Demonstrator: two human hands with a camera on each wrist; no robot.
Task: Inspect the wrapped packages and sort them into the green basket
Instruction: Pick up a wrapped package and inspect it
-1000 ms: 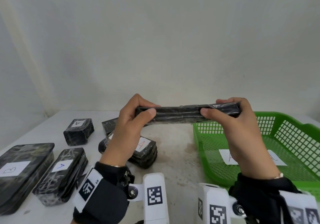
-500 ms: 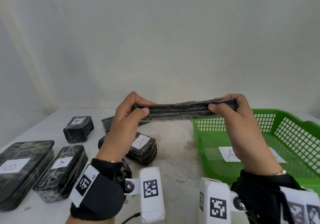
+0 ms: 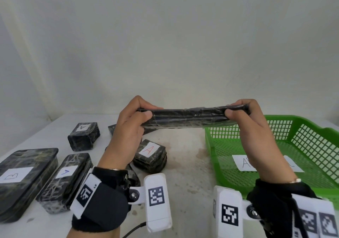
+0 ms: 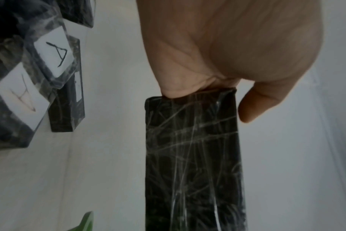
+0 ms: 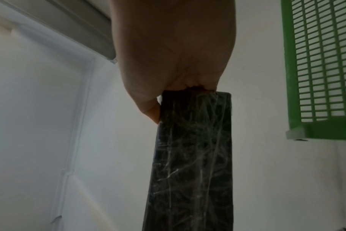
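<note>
Both hands have lifted the flat wrapped package (image 3: pixel 189 117) slightly higher and tilted it closer to edge-on. Left hand (image 3: pixel 128 129) and right hand (image 3: pixel 251 127) each pinch one end between thumb and curled fingers, above the table (image 3: pixel 187 164). At 3 o'clock, the green basket (image 3: pixel 311 146) holds only a paper label (image 3: pixel 242 162).

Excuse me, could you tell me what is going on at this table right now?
A person is holding a long, flat black wrapped package up in the air, edge-on, with the left hand gripping one end and the right hand the other. No label shows on it. The green basket holds only a paper sheet lettered A. Other wrapped packages lie on the white table, including a large one labelled B and one with a red A.
</note>
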